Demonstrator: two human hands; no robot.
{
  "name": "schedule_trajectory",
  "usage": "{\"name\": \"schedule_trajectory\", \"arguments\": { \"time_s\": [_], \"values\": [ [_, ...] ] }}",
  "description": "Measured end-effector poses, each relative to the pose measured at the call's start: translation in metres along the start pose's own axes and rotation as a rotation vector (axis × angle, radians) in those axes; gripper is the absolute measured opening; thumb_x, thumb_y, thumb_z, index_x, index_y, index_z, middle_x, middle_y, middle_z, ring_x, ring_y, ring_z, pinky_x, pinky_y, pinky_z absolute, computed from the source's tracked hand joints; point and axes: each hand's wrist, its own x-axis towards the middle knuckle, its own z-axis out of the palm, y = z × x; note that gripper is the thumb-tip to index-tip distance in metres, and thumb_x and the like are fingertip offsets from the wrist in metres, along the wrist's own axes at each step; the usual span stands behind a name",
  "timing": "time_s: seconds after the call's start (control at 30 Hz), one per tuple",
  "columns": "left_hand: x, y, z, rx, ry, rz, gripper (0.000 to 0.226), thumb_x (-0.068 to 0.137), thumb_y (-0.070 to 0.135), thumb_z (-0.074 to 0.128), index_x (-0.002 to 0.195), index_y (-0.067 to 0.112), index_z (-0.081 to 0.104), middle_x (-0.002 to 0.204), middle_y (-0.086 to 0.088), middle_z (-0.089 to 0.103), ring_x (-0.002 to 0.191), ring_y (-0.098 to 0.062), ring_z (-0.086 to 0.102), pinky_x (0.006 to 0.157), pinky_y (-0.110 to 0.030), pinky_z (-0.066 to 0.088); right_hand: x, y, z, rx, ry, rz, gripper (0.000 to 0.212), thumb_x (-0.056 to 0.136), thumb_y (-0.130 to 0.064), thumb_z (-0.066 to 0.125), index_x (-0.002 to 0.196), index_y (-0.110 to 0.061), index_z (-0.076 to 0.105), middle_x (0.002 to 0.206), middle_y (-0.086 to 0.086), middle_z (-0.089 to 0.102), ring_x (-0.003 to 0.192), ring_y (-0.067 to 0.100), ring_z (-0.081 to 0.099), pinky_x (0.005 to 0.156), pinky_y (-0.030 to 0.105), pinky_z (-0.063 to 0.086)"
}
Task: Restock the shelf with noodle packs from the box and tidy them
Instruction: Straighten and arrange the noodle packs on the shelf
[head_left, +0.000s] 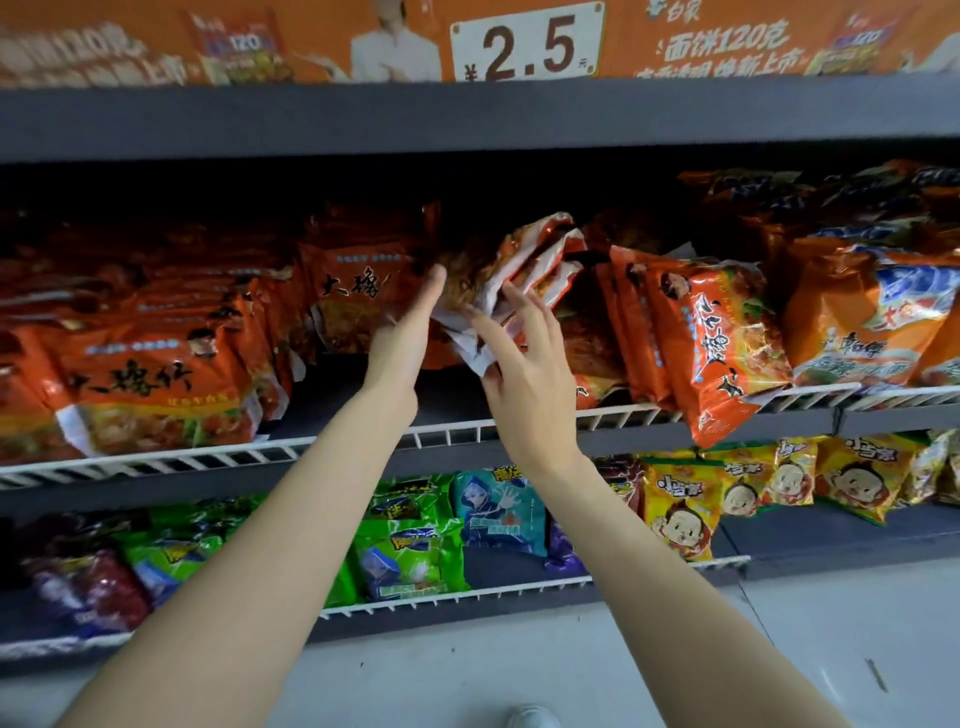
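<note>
Both my hands are up at the middle shelf (457, 431), pressing a small bundle of orange noodle packs (524, 265) between them. My left hand (408, 332) lies flat against the bundle's left side with straight fingers. My right hand (522, 364) supports it from the right and below, fingers spread over the white pack ends. The bundle is tilted, its tops leaning back into the shelf gap. Rows of matching orange noodle packs (156, 379) stand to the left, and more lean to the right (717, 343). The box is not in view.
A white wire rail (208, 457) fronts the shelf; one orange pack (727, 410) hangs over it at the right. Below, a lower shelf (519, 587) holds green, teal and yellow snack bags (410, 556). A price sign reading 2.5 (527, 44) sits above. Pale floor lies underneath.
</note>
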Motion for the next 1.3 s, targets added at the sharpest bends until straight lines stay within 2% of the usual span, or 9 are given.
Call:
{"name": "schedule_trajectory", "arguments": {
  "time_s": [0.07, 0.17, 0.43, 0.6, 0.67, 0.9, 0.97, 1.17, 1.3],
  "values": [
    [0.007, 0.000, 0.003, -0.010, -0.002, -0.030, 0.089, 0.072, 0.060, 0.069, 0.142, 0.013, 0.038, 0.147, -0.003, 0.039, 0.133, -0.021, 0.037, 0.111, -0.035, 0.025, -0.003, 0.006, 0.002, -0.044, -0.078, -0.052, 0.066, 0.067, 0.012, 0.061, 0.126, -0.017, 0.057, 0.132, 0.015, 0.052, 0.123, 0.035, 0.045, 0.058, 0.027, 0.051],
    [0.022, 0.000, 0.005, -0.035, 0.005, -0.068, 0.088, 0.072, 0.050, 0.075, 0.142, 0.013, 0.037, 0.146, -0.002, 0.039, 0.134, -0.022, 0.037, 0.110, -0.034, 0.027, -0.005, 0.021, 0.000, -0.087, -0.140, -0.052, 0.076, 0.058, 0.008, 0.073, 0.127, -0.011, 0.047, 0.124, 0.011, 0.059, 0.113, 0.033, 0.054, 0.071, 0.034, 0.057],
    [0.040, -0.017, -0.025, -0.115, 0.001, 0.132, 0.090, 0.067, 0.018, 0.077, 0.140, 0.045, 0.030, 0.146, 0.002, 0.039, 0.127, -0.021, 0.045, 0.104, -0.044, 0.041, 0.007, 0.054, 0.000, -0.347, -0.189, 0.054, 0.050, 0.079, -0.010, 0.069, 0.127, -0.006, 0.055, 0.138, 0.015, 0.050, 0.126, 0.041, 0.046, 0.097, 0.048, 0.044],
    [0.026, -0.009, -0.045, -0.233, 0.015, 0.091, 0.047, 0.077, -0.002, 0.068, 0.122, 0.009, 0.055, 0.103, 0.000, 0.067, 0.091, -0.013, 0.063, 0.084, -0.033, 0.050, -0.009, 0.048, -0.007, -0.353, -0.240, 0.049, 0.063, 0.080, -0.026, 0.071, 0.137, -0.012, 0.048, 0.140, 0.022, 0.043, 0.129, 0.042, 0.039, 0.102, 0.053, 0.038],
    [0.018, -0.007, -0.062, -0.151, -0.020, 0.159, 0.037, 0.079, -0.004, 0.064, 0.113, 0.010, 0.056, 0.093, 0.003, 0.068, 0.093, -0.016, 0.064, 0.092, -0.039, 0.048, -0.014, 0.042, -0.011, -0.323, -0.268, 0.064, 0.066, 0.079, -0.035, 0.069, 0.136, -0.010, 0.047, 0.140, 0.023, 0.041, 0.132, 0.043, 0.034, 0.104, 0.056, 0.034],
    [0.041, -0.006, -0.113, 0.266, 0.048, 0.358, 0.072, 0.084, 0.014, 0.068, 0.144, 0.023, 0.031, 0.133, 0.000, 0.056, 0.123, -0.020, 0.051, 0.107, -0.049, 0.037, 0.010, -0.002, -0.020, -0.237, -0.060, 0.022, 0.044, 0.083, -0.032, 0.062, 0.115, -0.002, 0.055, 0.119, 0.021, 0.054, 0.110, 0.040, 0.049, 0.088, 0.046, 0.044],
    [0.046, -0.006, -0.112, 0.390, 0.065, 0.387, 0.075, 0.089, 0.019, 0.063, 0.149, 0.026, 0.018, 0.145, -0.001, 0.044, 0.129, -0.025, 0.045, 0.109, -0.049, 0.034, 0.024, -0.015, -0.009, -0.266, -0.126, -0.092, 0.043, 0.079, -0.029, 0.067, 0.114, -0.004, 0.059, 0.117, 0.020, 0.058, 0.109, 0.040, 0.051, 0.088, 0.046, 0.044],
    [0.048, -0.016, -0.099, 0.680, 0.224, 0.713, 0.084, 0.092, 0.009, 0.056, 0.151, 0.016, -0.003, 0.158, -0.009, 0.013, 0.130, -0.006, 0.032, 0.090, -0.004, 0.024, 0.043, -0.026, 0.043, -0.421, -0.412, -0.213, 0.063, 0.072, -0.032, 0.074, 0.128, -0.009, 0.057, 0.128, 0.020, 0.057, 0.123, 0.041, 0.048, 0.107, 0.057, 0.032],
    [0.052, -0.010, -0.092, 0.798, 0.234, 0.863, 0.091, 0.084, 0.007, 0.067, 0.151, 0.014, 0.006, 0.155, -0.016, 0.011, 0.141, -0.023, 0.022, 0.104, -0.020, 0.024, 0.048, -0.038, 0.061, -0.369, -0.446, -0.201, 0.059, 0.071, -0.028, 0.071, 0.125, -0.008, 0.057, 0.111, 0.023, 0.063, 0.118, 0.042, 0.051, 0.105, 0.056, 0.033]
  ]
}}
